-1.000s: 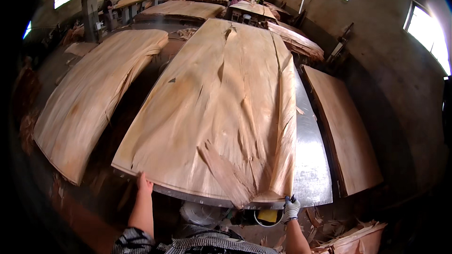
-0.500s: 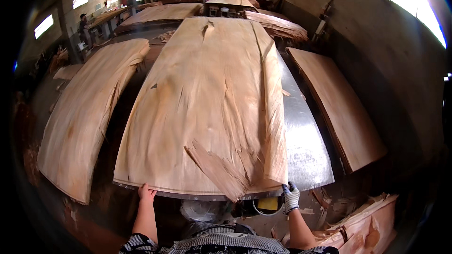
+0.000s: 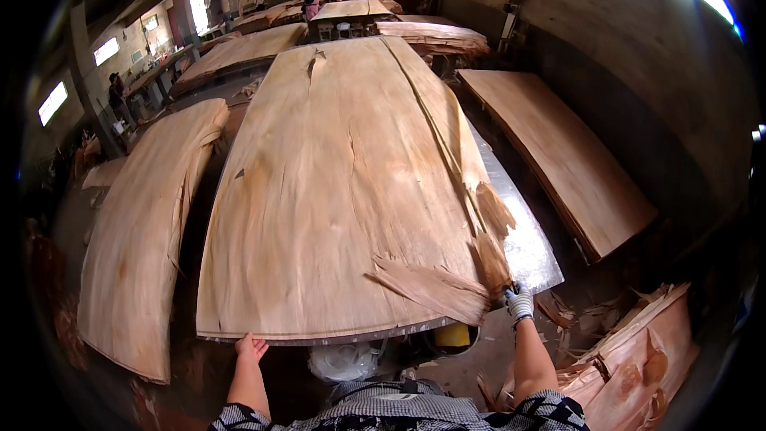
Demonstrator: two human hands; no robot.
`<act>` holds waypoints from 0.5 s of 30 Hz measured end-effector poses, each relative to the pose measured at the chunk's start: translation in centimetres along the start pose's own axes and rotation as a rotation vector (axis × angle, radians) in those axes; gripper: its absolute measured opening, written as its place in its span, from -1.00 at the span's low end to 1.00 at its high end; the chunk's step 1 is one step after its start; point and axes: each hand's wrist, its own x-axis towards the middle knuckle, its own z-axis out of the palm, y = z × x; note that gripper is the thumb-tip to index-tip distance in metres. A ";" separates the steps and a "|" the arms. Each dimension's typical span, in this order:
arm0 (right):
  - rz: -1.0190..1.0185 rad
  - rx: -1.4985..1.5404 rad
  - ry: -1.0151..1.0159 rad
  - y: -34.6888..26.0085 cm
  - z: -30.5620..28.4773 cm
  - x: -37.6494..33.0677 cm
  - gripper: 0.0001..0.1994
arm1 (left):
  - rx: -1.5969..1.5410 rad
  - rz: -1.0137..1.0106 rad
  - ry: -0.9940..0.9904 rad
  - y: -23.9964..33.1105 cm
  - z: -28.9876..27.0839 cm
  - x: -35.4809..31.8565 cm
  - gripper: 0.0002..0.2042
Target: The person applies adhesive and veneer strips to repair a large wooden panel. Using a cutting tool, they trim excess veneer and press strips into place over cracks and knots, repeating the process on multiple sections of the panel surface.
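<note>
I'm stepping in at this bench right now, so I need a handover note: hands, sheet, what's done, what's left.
Left hand: bare, fingers on the near edge of the big veneer sheet.
Right hand: gloved, gripping the sheet's torn near-right corner.
The sheet lies flat over the metal-topped table, its near edge about level with the table edge.
Done: sheet spread on the table.
Left: likely dealing with the splintered, torn strips at that corner.
</note>
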 end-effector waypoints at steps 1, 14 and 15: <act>-0.007 0.011 -0.032 0.2 0.2 0.3 -0.47 | 0.033 0.001 -0.012 0.2 0.0 -0.1 -0.79; -0.110 -0.340 0.134 1.9 -3.2 -9.9 -0.68 | 0.518 0.065 -0.406 -3.0 11.1 -9.9 -0.80; -0.124 -0.310 0.131 1.2 -2.0 -10.5 -0.69 | 0.592 0.069 -0.541 -3.8 14.4 -13.3 -0.83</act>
